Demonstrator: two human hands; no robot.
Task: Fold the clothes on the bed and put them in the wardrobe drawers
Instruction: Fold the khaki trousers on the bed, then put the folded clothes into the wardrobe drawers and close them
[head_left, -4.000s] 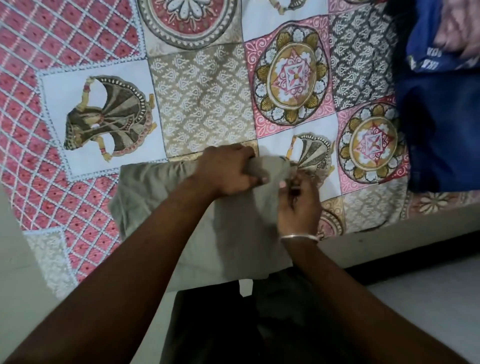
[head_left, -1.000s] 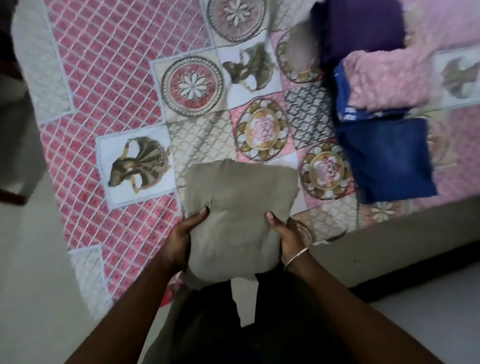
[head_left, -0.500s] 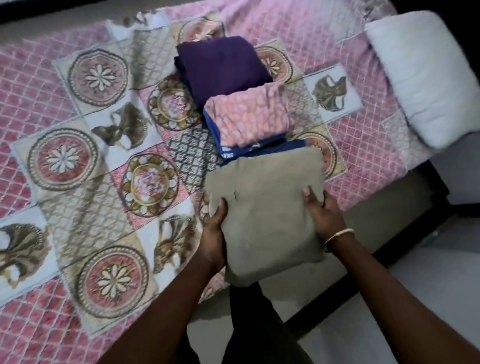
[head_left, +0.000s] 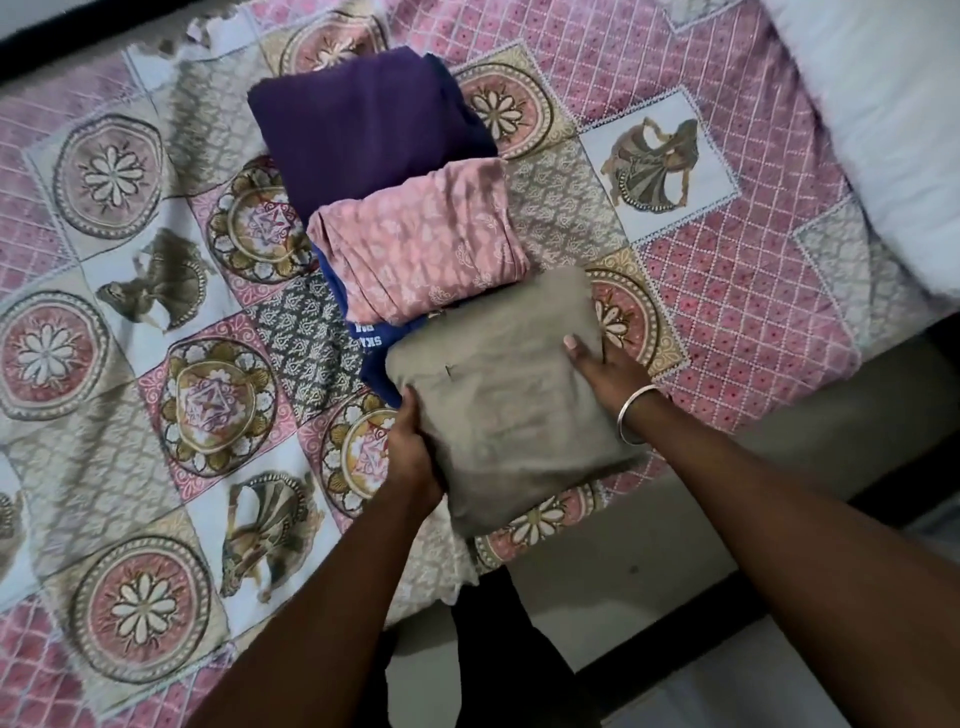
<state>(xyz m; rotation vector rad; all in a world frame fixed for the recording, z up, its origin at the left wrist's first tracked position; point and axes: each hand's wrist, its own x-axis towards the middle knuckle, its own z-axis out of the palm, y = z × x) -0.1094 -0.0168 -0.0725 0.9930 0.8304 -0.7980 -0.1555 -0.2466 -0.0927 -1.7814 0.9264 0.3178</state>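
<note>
Bed (head_left: 717, 291) fills most of the view, covered with a patchwork bedspread (head_left: 130, 364): pink diamond lattice panels, round floral medallions, grey-beige leaf-print squares, white squares with fan-skirt dancer motifs, white stitched borders. White pillow (head_left: 883, 119) at top right, lying on the spread. Bedspread edge hangs over the near side. Below it a pale floor (head_left: 649, 525) with a dark band (head_left: 727, 618) running diagonally across it. Dark strip at top left corner. Light is dim, even, indoor.

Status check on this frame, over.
Left hand and right hand grip folded khaki garment. Partly over blue garment. Nothing blocking.
</note>
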